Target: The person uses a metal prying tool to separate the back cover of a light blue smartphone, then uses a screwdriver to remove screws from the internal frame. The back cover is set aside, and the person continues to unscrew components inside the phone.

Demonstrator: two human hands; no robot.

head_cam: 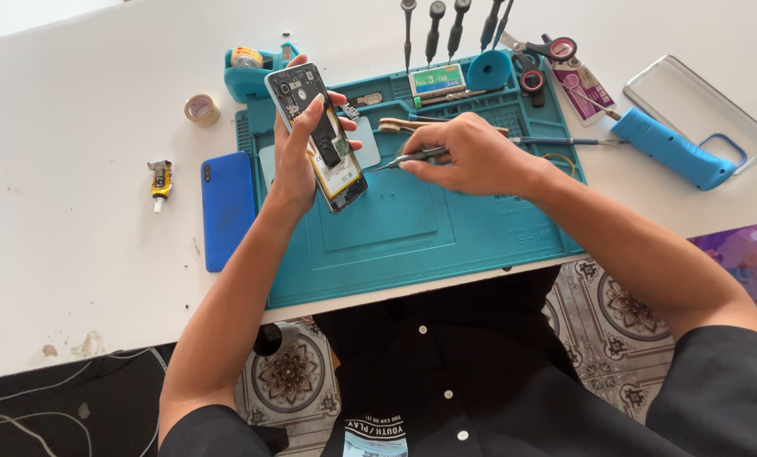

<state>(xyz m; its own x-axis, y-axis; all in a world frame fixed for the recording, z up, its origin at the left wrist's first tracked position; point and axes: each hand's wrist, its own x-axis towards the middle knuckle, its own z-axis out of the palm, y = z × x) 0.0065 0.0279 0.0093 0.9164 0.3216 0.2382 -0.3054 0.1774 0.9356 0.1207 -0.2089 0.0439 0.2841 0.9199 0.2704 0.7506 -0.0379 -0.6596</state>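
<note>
**Opened phone held over a repair mat, tweezers at its side**

Seen from above, a person sits at a white tabletop [74, 254] with a teal repair mat [412, 228] in front of them. The left hand [298, 156] is wrapped around an opened phone [318, 135], back cover off, tilted up above the left part of the mat. Its battery and circuit board are exposed. The right hand [471, 156] is closed in a pinch on slim metal tweezers [408, 159], whose tips point left and sit just beside the phone's right edge.

The phone looks light and rigid, but with its insides bare it is probably fragile. The frame edges seem the safe place to grip, as the left hand does now. The tweezers look thin, stiff and likely slippery.

The mat has shallow moulded trays along its far edge; what lies in them is too small to tell. Screwdrivers [446, 30] stand in a row at the far edge. A blue back cover [226, 207] lies left of the mat. A clear case [700, 106] lies far right, near a blue handheld tool [670, 148].
</note>
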